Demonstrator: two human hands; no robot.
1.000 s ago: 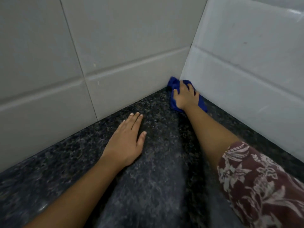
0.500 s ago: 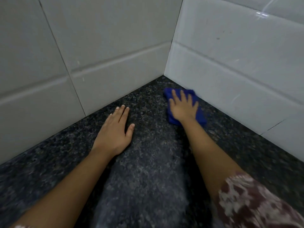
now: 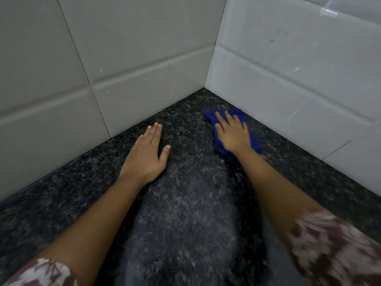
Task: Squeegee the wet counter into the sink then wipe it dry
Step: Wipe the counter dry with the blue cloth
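2 hands flat on the speckled table (image 3: 185, 213). Right hand (image 3: 233, 135) presses blue cloth (image 3: 255, 144) under straight fingers; left hand (image 3: 145, 159) fingers straight, holding nothing, cloth off to their right.

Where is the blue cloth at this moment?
In the head view the blue cloth lies right of centre on the dark counter, pressed flat under the right hand, beside the right tiled wall and just short of the corner.

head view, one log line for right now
phase: wipe dry | right hand: flat on blue cloth | left hand: flat on counter
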